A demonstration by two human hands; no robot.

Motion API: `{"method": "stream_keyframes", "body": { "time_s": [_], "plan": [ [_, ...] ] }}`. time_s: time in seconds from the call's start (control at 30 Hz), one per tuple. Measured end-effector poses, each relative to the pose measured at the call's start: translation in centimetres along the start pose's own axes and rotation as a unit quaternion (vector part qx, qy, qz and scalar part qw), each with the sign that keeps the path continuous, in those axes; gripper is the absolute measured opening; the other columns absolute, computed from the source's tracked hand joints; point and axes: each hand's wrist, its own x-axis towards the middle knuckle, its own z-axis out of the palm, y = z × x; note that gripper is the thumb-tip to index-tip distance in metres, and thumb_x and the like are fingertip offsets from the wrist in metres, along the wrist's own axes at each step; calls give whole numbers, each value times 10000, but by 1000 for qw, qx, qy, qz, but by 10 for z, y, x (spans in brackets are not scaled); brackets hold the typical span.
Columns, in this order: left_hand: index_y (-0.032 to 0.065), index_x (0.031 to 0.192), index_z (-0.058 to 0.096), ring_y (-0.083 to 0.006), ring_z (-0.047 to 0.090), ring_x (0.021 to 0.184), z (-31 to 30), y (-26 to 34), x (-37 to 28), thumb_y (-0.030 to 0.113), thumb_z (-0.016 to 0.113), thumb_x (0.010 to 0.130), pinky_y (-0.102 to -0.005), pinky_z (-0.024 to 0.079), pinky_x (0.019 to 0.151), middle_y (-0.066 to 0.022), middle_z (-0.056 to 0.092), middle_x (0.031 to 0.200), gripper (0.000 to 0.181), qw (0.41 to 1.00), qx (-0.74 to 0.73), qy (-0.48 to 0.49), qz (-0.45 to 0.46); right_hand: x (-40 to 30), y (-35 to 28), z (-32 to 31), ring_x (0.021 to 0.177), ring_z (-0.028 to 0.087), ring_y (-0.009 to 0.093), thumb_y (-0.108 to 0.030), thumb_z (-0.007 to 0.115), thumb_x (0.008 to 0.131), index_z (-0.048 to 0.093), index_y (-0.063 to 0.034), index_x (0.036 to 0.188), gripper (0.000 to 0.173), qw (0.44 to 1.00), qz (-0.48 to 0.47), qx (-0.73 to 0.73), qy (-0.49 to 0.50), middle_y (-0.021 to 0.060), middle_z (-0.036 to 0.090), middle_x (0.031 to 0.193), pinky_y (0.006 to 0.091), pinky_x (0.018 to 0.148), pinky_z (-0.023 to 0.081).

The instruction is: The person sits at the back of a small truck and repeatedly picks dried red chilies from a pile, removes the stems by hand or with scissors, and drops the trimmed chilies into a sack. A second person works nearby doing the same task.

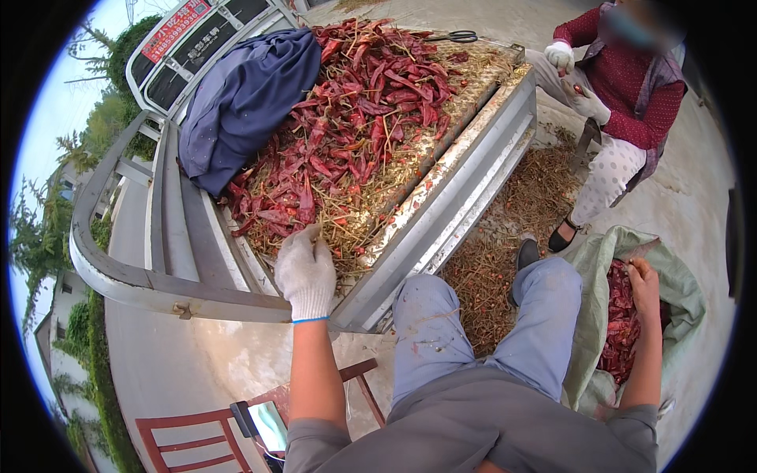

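Dried red chili peppers (355, 118) lie heaped with stalks on a truck bed. My left hand (306, 269), in a white knit glove, rests at the near edge of the heap, fingers among stalks and beside a pepper; whether it grips anything is hidden. My bare right hand (643, 284) is over the mouth of a pale green woven sack (680, 266), fingers curled, above the red peppers (621, 331) inside. Whether a pepper is between those fingertips cannot be made out. A dark blue cloth (248, 106) covers the heap's left side.
The truck's metal side panel (461, 195) and curved rail (207, 307) border the bed. Black-handled scissors (463, 36) lie at the far edge. A seated person (627, 100) in white gloves is opposite. Stalk litter (479, 284) covers the ground; a red wooden chair (195, 437) stands lower left.
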Motion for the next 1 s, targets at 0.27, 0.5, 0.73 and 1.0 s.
{"method": "stream_keyframes", "body": {
  "time_s": [0.27,0.5,0.73,1.0],
  "plan": [
    [199,1533,596,-385,659,1288,21,-61,59,128,605,939,-503,504,1105,-184,652,1470,599,964,139,-174,-146,-45,69,-10,1065,733,341,-172,681,1015,690,67,1258,341,989,38,-125,71,217,757,1159,426,968,561],
    [181,1513,606,-403,689,1203,47,-30,75,137,636,942,-500,536,1055,-202,717,1335,573,991,12,-135,-10,-24,-32,46,947,715,251,-110,686,988,738,67,1135,235,999,-39,11,24,177,750,1057,364,879,556],
    [220,1423,691,-359,658,1275,29,-40,66,120,639,967,-475,524,1084,-143,701,1386,470,986,85,-130,-62,-30,-87,67,849,682,217,-90,690,982,741,60,1092,193,992,-121,19,-13,130,719,964,346,798,542],
    [210,1298,767,-334,665,1250,42,-38,95,106,675,895,-466,534,1060,-87,718,1364,426,987,63,-124,79,-37,-155,113,852,700,231,-80,699,969,753,46,1060,165,980,-141,92,-110,133,731,936,357,778,551]
  ]
}}
